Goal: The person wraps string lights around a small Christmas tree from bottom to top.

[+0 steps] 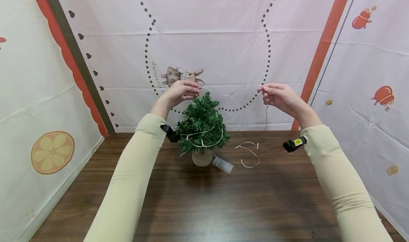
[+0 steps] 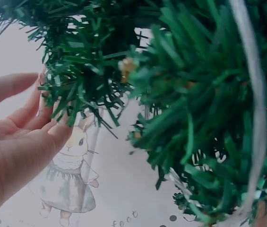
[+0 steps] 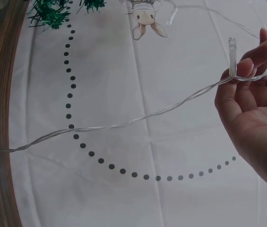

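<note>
A small green artificial Christmas tree (image 1: 204, 117) stands upright in a pale round pot. String lights (image 1: 207, 145) on a clear wire wrap its lower branches. At the treetop my left hand (image 1: 181, 93) pinches the wire, its fingertips partly hidden behind green needles in the left wrist view. To the right, raised off the table, my right hand (image 1: 279, 97) pinches the same wire between thumb and fingers. A clear bulb (image 3: 233, 56) sticks up beside those fingers. The wire spans between both hands, and a further length hangs down from the right one.
A clear battery box (image 1: 223, 165) lies on the brown wooden table (image 1: 191, 206) beside the pot. The loose end of the wire (image 1: 250, 153) curls on the tabletop to its right. Printed white cloth (image 1: 207, 18) hangs behind and at both sides.
</note>
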Action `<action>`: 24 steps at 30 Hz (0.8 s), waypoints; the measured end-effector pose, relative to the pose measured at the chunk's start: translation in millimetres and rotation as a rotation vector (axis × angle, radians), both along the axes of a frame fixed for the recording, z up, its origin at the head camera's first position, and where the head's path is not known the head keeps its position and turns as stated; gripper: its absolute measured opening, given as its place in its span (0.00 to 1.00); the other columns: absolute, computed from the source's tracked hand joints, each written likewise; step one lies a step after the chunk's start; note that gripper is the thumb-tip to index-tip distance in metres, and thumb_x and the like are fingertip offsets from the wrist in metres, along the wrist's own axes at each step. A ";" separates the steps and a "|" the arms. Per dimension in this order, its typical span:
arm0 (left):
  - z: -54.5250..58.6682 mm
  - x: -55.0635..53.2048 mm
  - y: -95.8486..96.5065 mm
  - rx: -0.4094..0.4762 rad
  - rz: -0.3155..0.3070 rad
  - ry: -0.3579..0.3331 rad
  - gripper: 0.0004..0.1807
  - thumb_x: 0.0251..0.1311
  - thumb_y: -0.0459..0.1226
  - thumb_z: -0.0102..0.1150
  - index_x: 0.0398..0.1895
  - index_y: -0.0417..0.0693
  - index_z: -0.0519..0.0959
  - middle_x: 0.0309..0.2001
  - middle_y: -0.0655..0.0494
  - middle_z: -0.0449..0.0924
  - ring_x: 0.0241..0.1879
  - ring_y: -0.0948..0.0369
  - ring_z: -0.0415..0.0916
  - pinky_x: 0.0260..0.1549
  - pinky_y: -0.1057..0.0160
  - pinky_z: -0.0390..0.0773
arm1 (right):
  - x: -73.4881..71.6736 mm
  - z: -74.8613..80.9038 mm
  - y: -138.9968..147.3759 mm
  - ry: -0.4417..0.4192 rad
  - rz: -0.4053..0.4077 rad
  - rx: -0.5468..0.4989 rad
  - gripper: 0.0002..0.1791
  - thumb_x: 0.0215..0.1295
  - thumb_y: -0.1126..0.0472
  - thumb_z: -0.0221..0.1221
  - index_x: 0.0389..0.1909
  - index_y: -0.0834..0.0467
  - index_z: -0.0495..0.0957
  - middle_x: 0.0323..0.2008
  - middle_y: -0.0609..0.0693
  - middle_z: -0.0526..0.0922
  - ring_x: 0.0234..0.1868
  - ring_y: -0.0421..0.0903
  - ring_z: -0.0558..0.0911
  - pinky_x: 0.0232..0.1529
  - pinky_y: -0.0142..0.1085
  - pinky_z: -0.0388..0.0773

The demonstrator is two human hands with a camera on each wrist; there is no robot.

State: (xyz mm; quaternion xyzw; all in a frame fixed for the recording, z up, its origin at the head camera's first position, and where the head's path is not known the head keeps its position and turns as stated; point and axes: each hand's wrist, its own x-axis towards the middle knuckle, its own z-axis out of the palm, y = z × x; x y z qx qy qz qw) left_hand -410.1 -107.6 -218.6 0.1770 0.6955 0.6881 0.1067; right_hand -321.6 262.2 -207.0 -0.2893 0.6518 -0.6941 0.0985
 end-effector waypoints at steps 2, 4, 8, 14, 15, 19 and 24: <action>1.2 -1.0 -0.2 0.032 -0.012 -0.022 0.09 0.64 0.29 0.54 0.46 0.36 0.79 0.31 0.53 0.83 0.32 0.61 0.81 0.38 0.66 0.80 | -0.6 0.8 -1.6 0.001 -0.006 0.000 0.12 0.72 0.61 0.49 0.42 0.59 0.80 0.27 0.46 0.75 0.28 0.42 0.70 0.34 0.32 0.71; 2.2 -1.7 0.4 0.039 -0.012 -0.030 0.07 0.64 0.31 0.56 0.41 0.40 0.82 0.33 0.53 0.83 0.30 0.61 0.79 0.33 0.67 0.79 | -1.2 1.6 -3.3 0.002 -0.010 0.000 0.12 0.73 0.61 0.48 0.43 0.59 0.80 0.27 0.46 0.74 0.28 0.42 0.70 0.34 0.32 0.71; 2.3 -1.2 1.9 0.000 0.013 -0.007 0.07 0.64 0.35 0.57 0.36 0.45 0.84 0.38 0.55 0.82 0.29 0.63 0.76 0.29 0.68 0.75 | -2.5 2.5 -7.4 -0.003 -0.012 -0.017 0.11 0.72 0.61 0.49 0.43 0.60 0.79 0.28 0.47 0.74 0.28 0.42 0.71 0.35 0.32 0.72; -2.5 -2.4 1.8 0.039 0.077 -0.035 0.06 0.66 0.32 0.53 0.37 0.41 0.80 0.36 0.53 0.81 0.32 0.62 0.77 0.37 0.67 0.79 | -2.5 -0.6 -9.5 -0.008 0.004 -0.070 0.11 0.71 0.63 0.50 0.44 0.64 0.79 0.27 0.48 0.74 0.29 0.42 0.72 0.34 0.33 0.73; -3.4 -2.8 0.8 0.056 0.083 -0.041 0.06 0.66 0.31 0.52 0.39 0.39 0.79 0.35 0.53 0.81 0.33 0.61 0.78 0.39 0.66 0.79 | -2.4 -1.1 -9.0 -0.009 0.007 -0.078 0.11 0.71 0.63 0.50 0.44 0.64 0.79 0.27 0.48 0.74 0.28 0.42 0.72 0.34 0.33 0.72; -6.8 -3.7 -4.6 0.123 0.095 -0.061 0.08 0.68 0.32 0.49 0.43 0.37 0.76 0.30 0.53 0.79 0.33 0.59 0.78 0.46 0.61 0.78 | -0.4 -2.0 -5.7 -0.007 0.015 -0.091 0.11 0.72 0.63 0.50 0.42 0.62 0.80 0.27 0.48 0.73 0.27 0.42 0.70 0.33 0.33 0.71; -12.7 -6.6 -10.7 0.262 0.073 -0.091 0.08 0.70 0.32 0.44 0.37 0.39 0.74 0.29 0.52 0.78 0.32 0.59 0.78 0.58 0.53 0.71 | 1.6 -3.0 -1.1 -0.007 0.014 -0.112 0.12 0.72 0.64 0.48 0.42 0.62 0.81 0.26 0.48 0.73 0.27 0.42 0.70 0.34 0.33 0.72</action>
